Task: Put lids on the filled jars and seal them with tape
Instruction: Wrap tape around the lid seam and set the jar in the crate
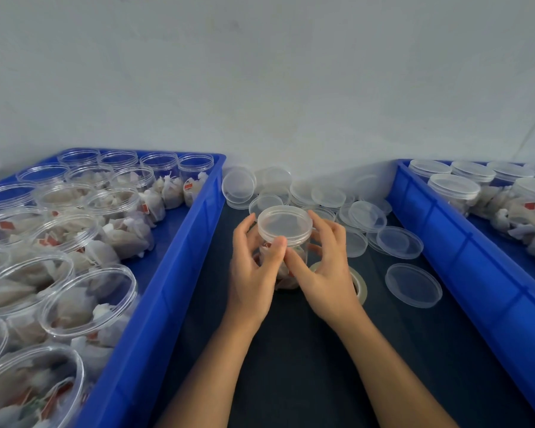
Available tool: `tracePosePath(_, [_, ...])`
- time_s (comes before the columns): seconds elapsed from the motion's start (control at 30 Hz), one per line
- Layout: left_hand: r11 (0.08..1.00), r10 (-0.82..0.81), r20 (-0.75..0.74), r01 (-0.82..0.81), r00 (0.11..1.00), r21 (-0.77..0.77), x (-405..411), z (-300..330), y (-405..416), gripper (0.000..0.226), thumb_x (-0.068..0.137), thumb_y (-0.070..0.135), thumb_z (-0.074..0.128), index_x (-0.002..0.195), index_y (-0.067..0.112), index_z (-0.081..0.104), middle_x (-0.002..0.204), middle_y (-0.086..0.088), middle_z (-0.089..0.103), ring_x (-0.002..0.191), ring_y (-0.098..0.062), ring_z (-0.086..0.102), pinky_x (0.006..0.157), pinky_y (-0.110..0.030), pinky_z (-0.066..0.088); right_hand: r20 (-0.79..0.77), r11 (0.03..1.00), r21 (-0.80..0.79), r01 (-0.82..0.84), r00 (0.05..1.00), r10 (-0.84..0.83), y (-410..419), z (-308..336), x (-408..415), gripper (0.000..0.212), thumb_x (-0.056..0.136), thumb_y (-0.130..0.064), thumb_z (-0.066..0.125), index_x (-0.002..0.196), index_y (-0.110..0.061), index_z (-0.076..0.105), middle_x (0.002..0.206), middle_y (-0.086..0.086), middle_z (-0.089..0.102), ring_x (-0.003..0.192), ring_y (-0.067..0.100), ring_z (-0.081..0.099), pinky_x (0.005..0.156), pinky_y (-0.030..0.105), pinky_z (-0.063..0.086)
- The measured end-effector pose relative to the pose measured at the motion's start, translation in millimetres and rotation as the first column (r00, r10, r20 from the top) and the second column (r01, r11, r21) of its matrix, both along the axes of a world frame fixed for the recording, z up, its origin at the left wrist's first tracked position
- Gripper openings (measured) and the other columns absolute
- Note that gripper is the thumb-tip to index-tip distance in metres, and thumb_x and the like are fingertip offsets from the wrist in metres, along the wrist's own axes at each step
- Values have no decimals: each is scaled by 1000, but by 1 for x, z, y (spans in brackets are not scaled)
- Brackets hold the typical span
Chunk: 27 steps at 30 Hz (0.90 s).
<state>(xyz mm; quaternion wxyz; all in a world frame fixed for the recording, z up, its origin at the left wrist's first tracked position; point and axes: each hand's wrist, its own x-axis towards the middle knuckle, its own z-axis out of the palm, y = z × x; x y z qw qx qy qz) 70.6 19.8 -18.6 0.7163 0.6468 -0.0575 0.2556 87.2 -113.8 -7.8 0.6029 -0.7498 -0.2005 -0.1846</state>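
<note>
Plastic jar (286,264), clear and thin-walled, stands on the counter (291,350) at centre, its lid (284,223) already on, between bins at 9 and 3 o'clock. Left hand (254,267) and right hand (325,267) curl round it just under the lid. It looks light, slippery and squeezable; a grip by the stiffer rim seems safest.

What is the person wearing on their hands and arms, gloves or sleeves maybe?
Nothing that shows. The left hand and right hand are bare, with no gloves, rings or watch. Both forearms are uncovered down to the bottom edge of the picture, so no sleeves are in view.
</note>
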Motion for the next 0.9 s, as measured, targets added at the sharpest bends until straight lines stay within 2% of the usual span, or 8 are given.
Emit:
tracePosePath(0.13, [996, 23, 2, -23, 1000, 86, 4, -1, 3, 44, 110, 40, 49, 150, 25, 55, 141, 12, 68, 135, -7, 60, 108, -26, 50, -16, 998, 61, 27, 1000, -27, -1, 1, 0, 68, 76, -45, 86, 133, -33, 52, 137, -15, 50, 124, 0, 59, 97, 19, 52])
tracePosePath(0.23, [995, 55, -39, -52, 998, 85, 4, -3, 3, 49, 113, 39, 38, 159, 25, 46, 152, 13, 60, 143, -2, 51, 120, -34, 42, -33, 999, 28, 31, 999, -30, -1, 0, 2, 76, 75, -43, 86, 137, -30, 46, 140, -13, 49, 123, -1, 57, 97, 18, 51])
tracePosePath(0.33, [996, 87, -44, -86, 995, 20, 2, -1, 0, 43, 106, 44, 42, 146, 28, 50, 138, 17, 63, 129, 4, 59, 109, -25, 48, -12, 999, -31, -12, 1000, 12, -3, 1, 3, 81, 79, -42, 83, 149, -33, 44, 146, -17, 43, 128, -4, 53, 101, 13, 46])
tracePosePath(0.5, [998, 54, -18, -54, 998, -33, -1, 1, -1, 38, 101, 48, 53, 128, 21, 51, 119, 13, 70, 114, -3, 67, 94, -24, 53, -56, 998, 34, 57, 997, -55, -2, 3, 2, 68, 66, -56, 89, 122, -46, 51, 124, -30, 59, 117, -3, 60, 88, 9, 47])
tracePosePath(0.6, [1000, -2, -32, 1, 1000, -22, -1, 1, -1, 59, 90, 52, 68, 135, 22, 45, 132, 7, 70, 125, -13, 67, 99, -35, 58, -97, 999, 40, 15, 995, -11, -1, 1, 2, 79, 71, -56, 90, 136, -42, 48, 130, -28, 58, 120, -3, 58, 89, 8, 45])
tracePosePath(0.7, [1000, 22, -2, -22, 1000, -15, -1, 2, 0, 52, 95, 50, 67, 133, 19, 52, 133, 2, 71, 126, -17, 68, 103, -42, 56, -79, 999, -23, -32, 996, 30, -3, -1, 4, 81, 84, -36, 89, 150, -39, 43, 140, -26, 54, 127, -6, 54, 97, 6, 42])
tracePosePath(0.8, [995, 90, -10, -90, 996, 48, 1, -1, 1, 37, 106, 44, 51, 136, 24, 59, 128, 19, 71, 124, -4, 66, 102, -27, 53, -73, 999, 0, 34, 997, -34, -5, -2, 6, 67, 78, -26, 95, 127, -44, 54, 126, -30, 62, 116, -4, 60, 90, 6, 44])
tracePosePath(0.9, [986, 150, -49, -146, 987, 82, 1, -2, 1, 37, 111, 40, 41, 147, 35, 50, 124, 49, 59, 125, 16, 56, 100, -14, 46, -78, 998, 22, 56, 995, -55, -4, -5, 7, 67, 74, -23, 97, 121, -42, 53, 124, -31, 61, 114, -2, 61, 87, 9, 46])
